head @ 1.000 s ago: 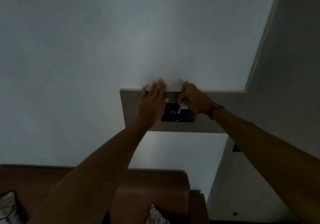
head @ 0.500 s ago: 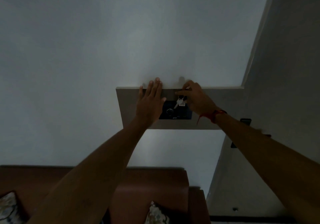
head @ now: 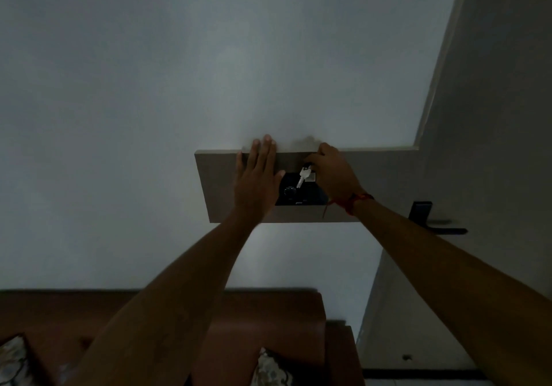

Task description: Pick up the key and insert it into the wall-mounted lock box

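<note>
A black lock box with a round dial is fixed to a grey panel high on the wall. My right hand pinches the top of a silver key, which hangs down over the box's upper edge with a small white tag beside it. The key's tip points down-left toward the dial. My left hand lies flat, fingers together, against the panel just left of the box and covers the box's left edge. A red thread circles my right wrist.
A dark door handle sticks out from the grey door at right. A brown sofa with patterned cushions stands below against the white wall.
My right hand has lifted toward the panel's top edge, and the key now dangles lower over the box, swung down-left. The left hand stays pressed flat on the panel.
</note>
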